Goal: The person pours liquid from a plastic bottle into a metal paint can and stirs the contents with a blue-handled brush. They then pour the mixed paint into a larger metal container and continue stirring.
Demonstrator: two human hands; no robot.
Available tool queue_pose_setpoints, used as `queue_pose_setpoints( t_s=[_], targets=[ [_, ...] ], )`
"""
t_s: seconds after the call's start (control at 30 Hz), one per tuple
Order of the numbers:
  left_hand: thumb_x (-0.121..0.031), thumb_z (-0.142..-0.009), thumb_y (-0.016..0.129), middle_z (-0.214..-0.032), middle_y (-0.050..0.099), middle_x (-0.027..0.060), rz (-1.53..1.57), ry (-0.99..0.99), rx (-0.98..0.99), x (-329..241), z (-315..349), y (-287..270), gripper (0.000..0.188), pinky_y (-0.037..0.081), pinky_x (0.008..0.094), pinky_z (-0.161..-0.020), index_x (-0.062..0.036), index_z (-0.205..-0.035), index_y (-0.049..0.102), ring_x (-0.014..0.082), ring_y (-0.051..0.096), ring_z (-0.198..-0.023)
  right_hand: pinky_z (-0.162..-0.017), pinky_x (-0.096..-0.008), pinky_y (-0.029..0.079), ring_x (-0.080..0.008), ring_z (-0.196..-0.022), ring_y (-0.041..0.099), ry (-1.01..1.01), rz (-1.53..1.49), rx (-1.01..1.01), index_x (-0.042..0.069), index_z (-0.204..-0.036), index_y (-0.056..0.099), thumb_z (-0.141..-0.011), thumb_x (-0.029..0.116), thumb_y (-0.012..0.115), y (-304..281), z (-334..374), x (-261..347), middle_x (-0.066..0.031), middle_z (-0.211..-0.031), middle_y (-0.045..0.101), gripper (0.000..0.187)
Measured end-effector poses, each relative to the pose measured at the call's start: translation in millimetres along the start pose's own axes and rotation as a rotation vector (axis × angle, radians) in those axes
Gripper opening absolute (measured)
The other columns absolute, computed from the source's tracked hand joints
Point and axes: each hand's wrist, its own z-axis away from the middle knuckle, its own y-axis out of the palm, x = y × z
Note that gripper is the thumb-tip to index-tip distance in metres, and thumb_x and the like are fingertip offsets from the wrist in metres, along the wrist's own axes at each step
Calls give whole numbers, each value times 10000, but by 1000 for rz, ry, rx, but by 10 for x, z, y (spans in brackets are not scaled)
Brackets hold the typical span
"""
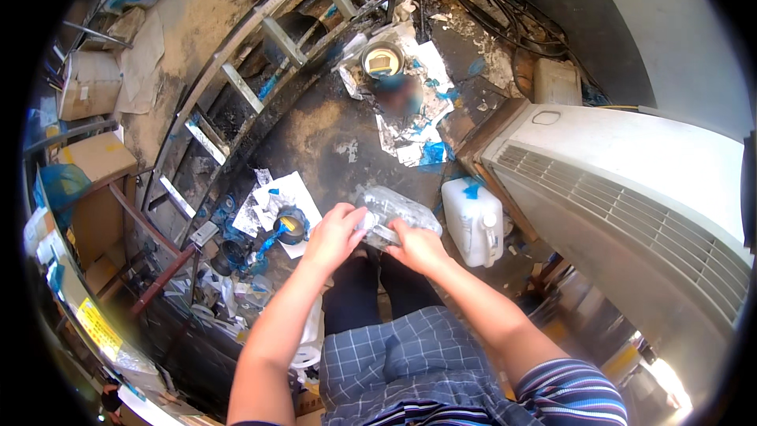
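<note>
Left hand [334,235], right hand [418,246]: clear jug [394,206] | floor [315,136] ahead | left edge: frame [285,42]

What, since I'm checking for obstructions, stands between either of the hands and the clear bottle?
Nothing visible does. The right hand holds the clear bottle, and the left hand is at its white cap. The white jug stands off to the right, not between them.

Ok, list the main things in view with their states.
Clear jug: tilted sideways, in both hands; cap on or off unclear
Left hand: closed at the jug's neck end
Right hand: gripping the jug
White jug: on the floor, not held
Near tub: open
Far paper: dark-stained
</note>
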Motion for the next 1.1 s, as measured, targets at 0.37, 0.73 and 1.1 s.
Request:
queue_pose_setpoints(
  t_s=[0.37, 0.73, 1.1],
  targets=[
    [-248, -738, 736, -898, 605, 155, -29, 170, 183, -126, -934, -415, 341, 511, 431, -734, -26, -950, 588, 336, 622, -862, -794, -452, 501, -380, -855, 649, 317, -152, -90, 82, -1158, 543, -763, 267, 722, -699, -141, 257, -165, -816, 679, 471],
    [-535, -944, 383, -542, 581, 93, 928, -1056, 394, -147, -1208, -202, 602, 397, 308, -359, -15, -721, 588, 172, 557, -410, -827, -454, 476, -382, -830, 638, 214, 7, -78, 27, -1116, 538, -725, 167, 750, -1071, -491, 13, -209, -845, 663, 467],
    [-85, -751, 595, -955, 523, 113, -221, 336, 258, -146, -1603, -579, 286, 526, 424, -701, -109, -1032, 550, 304, 602, -890, -849, -465, 471, -403, -883, 632, 349, -220, -15, 20, -1121, 526, -734, 153, 736, -1210, -670, 43, -217, -889, 668, 460]
  ],
)
